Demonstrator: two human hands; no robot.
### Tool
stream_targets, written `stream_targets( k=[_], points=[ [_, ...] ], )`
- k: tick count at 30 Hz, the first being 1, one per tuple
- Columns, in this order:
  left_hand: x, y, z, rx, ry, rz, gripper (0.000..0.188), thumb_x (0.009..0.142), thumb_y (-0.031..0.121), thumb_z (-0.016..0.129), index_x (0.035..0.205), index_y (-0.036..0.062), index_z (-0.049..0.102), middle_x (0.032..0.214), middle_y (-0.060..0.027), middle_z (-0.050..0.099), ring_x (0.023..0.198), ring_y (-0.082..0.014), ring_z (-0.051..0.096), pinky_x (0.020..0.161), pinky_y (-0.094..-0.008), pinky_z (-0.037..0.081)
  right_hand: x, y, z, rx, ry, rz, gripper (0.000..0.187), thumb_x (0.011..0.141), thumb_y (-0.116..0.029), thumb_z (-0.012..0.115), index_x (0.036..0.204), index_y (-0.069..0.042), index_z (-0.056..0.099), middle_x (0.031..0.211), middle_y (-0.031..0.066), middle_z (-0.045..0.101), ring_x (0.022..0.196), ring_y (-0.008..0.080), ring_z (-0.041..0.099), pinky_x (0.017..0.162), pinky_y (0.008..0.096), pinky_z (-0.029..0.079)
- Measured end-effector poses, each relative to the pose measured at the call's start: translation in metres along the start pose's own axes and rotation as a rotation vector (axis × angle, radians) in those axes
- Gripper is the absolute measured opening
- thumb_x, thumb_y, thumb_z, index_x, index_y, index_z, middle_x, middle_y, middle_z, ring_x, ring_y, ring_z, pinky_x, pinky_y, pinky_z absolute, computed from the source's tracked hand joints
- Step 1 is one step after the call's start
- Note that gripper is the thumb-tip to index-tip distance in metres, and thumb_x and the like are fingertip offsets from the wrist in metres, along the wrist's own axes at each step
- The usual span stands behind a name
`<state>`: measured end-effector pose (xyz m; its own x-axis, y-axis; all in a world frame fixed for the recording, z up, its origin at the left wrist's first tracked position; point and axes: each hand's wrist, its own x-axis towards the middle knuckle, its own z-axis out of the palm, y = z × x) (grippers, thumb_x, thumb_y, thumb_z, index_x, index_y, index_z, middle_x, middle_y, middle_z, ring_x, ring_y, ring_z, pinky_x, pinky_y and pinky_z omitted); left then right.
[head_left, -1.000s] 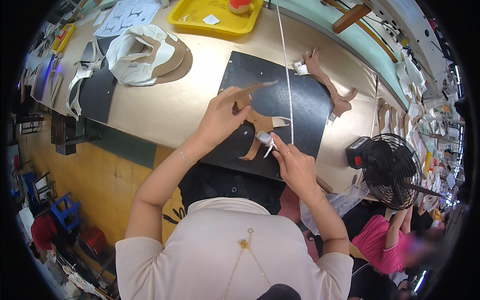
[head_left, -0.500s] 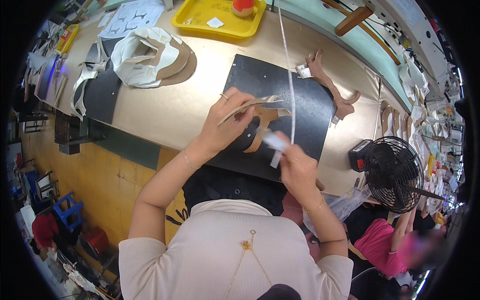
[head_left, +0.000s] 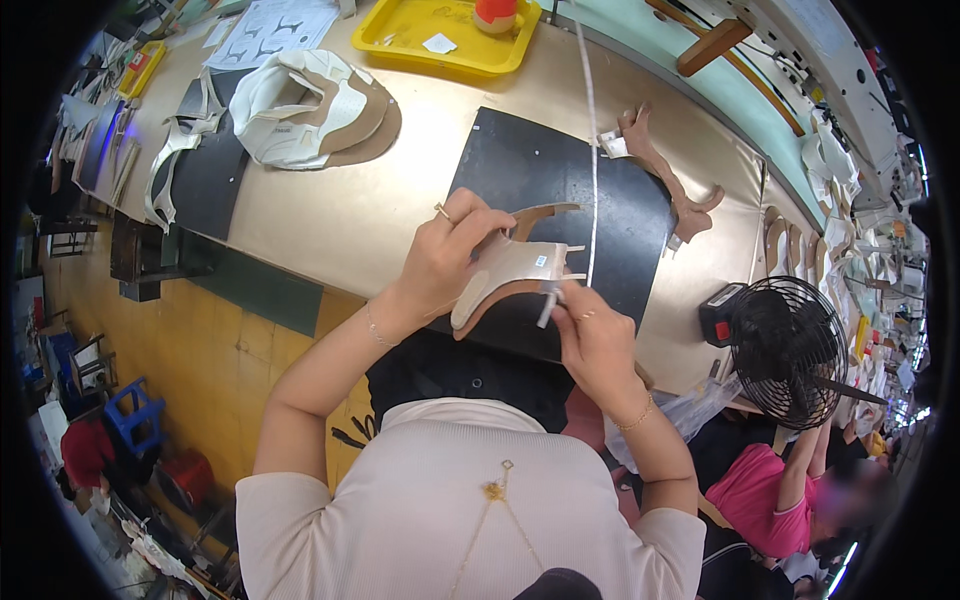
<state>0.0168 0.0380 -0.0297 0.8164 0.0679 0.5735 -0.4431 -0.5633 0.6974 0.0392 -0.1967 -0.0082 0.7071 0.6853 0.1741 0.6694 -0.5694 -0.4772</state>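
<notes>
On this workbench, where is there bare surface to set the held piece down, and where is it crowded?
Bare tan bench top lies between the pile of white and brown cut pieces and the black rectangular mat. The mat's upper left is also free. Crowded: its right edge, with the brown leather strap piece, and beside the black fan.

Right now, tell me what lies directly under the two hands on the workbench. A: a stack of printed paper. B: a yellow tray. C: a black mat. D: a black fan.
C: the left hand holds the tan cut-out piece and the right hand pinches its pale strip, both above the black mat; the yellow tray sits far up the bench and the fan off to the right.
</notes>
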Motion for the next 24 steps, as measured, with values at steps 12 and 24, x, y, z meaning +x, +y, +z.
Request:
stream_targets(
  k=[12, 24],
  points=[
    [0.004, 0.001, -0.008, 0.005, 0.049, -0.115, 0.038, 0.072, 0.008, 0.087, 0.103, 0.0046, 0.066, 0.088, -0.0073, 0.055, 0.074, -0.0206, 0.059, 0.063, -0.0295, 0.049, 0.013, -0.003, 0.017, -0.024, -0.094, -0.082, 0.044, 0.095, -0.027, 0.066, 0.137, -0.02, 0.059, 0.07, 0.0053, 0.059, 0.053, 0.0245, 0.063, 0.047, 0.0375, 0.05],
    [0.021, -0.019, -0.008, -0.105, -0.084, -0.599, 0.018, 0.085, 0.003, 0.068, 0.101, -0.003, 0.063, 0.081, -0.0122, 0.063, 0.067, -0.022, 0.065, 0.06, -0.0329, 0.054, 0.022, -0.001, -0.024, 0.313, 0.251, 0.065, 0.051, 0.091, -0.003, 0.066, 0.141, -0.006, 0.056, 0.085, 0.0146, 0.062, 0.068, 0.0294, 0.064, 0.064, 0.0363, 0.053]
  ],
)
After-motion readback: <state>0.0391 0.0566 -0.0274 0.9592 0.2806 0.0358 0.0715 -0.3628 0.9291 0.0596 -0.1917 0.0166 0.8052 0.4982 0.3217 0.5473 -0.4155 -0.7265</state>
